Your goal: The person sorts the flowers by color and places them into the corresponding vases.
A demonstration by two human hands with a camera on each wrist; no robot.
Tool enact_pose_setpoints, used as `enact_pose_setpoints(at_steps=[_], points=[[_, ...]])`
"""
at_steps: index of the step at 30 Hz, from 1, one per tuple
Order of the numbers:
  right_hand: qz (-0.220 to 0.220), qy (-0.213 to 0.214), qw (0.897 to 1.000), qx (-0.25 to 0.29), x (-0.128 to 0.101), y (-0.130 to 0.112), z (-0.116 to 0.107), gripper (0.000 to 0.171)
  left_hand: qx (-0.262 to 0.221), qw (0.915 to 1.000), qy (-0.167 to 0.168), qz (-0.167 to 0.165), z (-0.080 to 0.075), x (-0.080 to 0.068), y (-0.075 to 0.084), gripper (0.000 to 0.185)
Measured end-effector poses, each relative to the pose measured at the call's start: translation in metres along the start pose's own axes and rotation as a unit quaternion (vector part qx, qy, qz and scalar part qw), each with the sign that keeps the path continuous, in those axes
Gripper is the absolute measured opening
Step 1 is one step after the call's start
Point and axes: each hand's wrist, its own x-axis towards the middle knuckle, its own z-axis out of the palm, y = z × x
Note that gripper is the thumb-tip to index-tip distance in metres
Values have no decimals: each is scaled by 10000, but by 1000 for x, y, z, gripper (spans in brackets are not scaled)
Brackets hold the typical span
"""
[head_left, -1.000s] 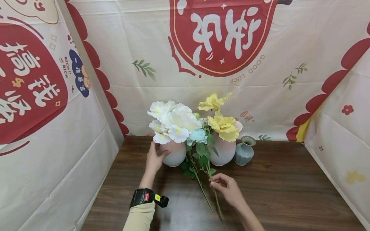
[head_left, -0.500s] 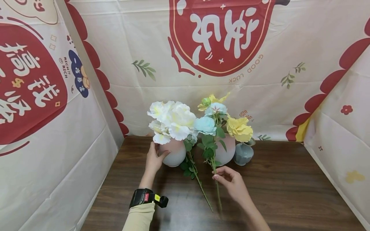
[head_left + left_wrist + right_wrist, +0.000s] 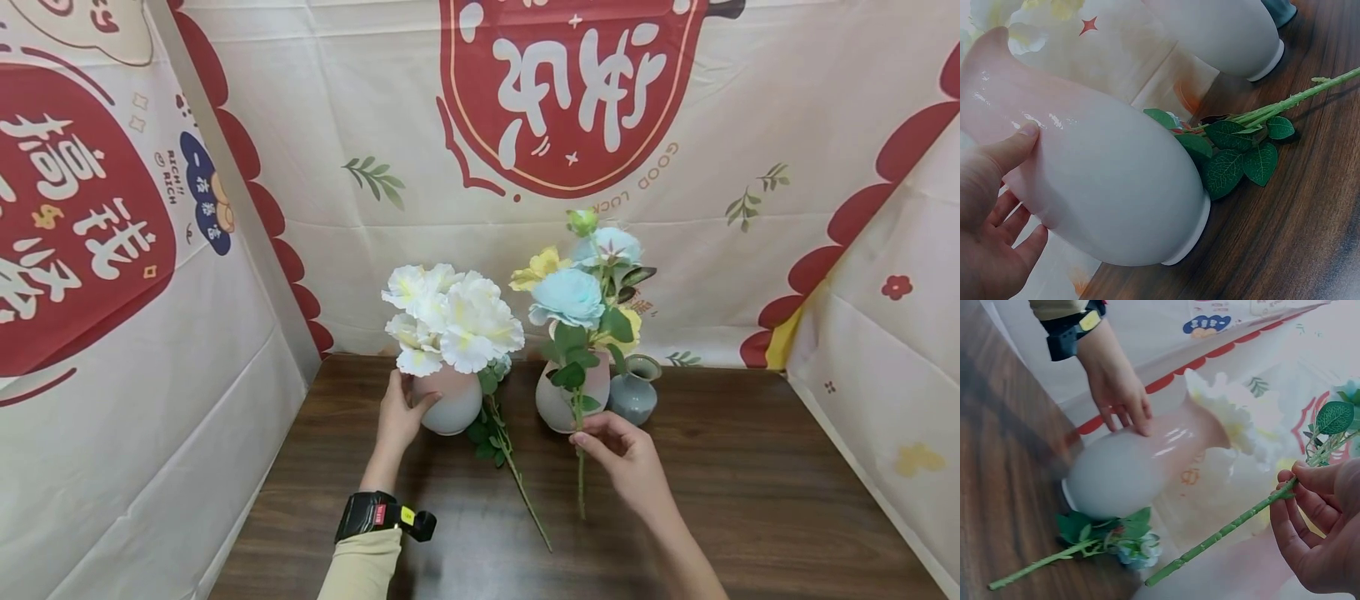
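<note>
My left hand (image 3: 399, 417) grips the left pink-and-white vase (image 3: 453, 404), thumb on the near side and fingers round the back. White flowers (image 3: 468, 325) fill its mouth. With thumb and fingertips my right hand (image 3: 630, 462) pinches the green stem of a light-blue artificial flower (image 3: 567, 297), held upright in front of the right pink-and-white vase (image 3: 553, 400). The blooms and leaves overlap that vase's mouth and partly hide the yellow flowers (image 3: 538, 268). In the right wrist view, the bare lower stem (image 3: 1216, 536) points away from the fingers.
Another blue flower stem (image 3: 517, 475) lies on the dark wooden table (image 3: 735, 483), its leaves beside the left vase. A small blue-grey vase (image 3: 633, 396) stands right of the right vase. Printed cloth (image 3: 337, 233) hangs at the back and both sides.
My right hand has lifted the blue flower off the table and carried it right and up, in front of the right vase. The yellow blooms have shifted. My left hand keeps its grip.
</note>
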Motion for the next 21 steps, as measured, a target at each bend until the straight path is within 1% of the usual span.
enact_pose_setpoints(at_steps=[6, 12, 18, 21], points=[[-71, 303, 9994, 135, 5, -10, -10, 11, -67, 10000, 3, 33, 0, 0, -1, 67], [-188, 469, 9983, 301, 9, -14, -18, 11, -119, 9999, -6, 59, 0, 1, -3, 66], [-199, 668, 9974, 179, 12, -16, -27, 12, -144, 9999, -4, 13, 1, 2, -4, 66], [-249, 671, 9972, 206, 14, -14, -31, 14, -126, 9999, 4, 6, 1, 2, -4, 67]])
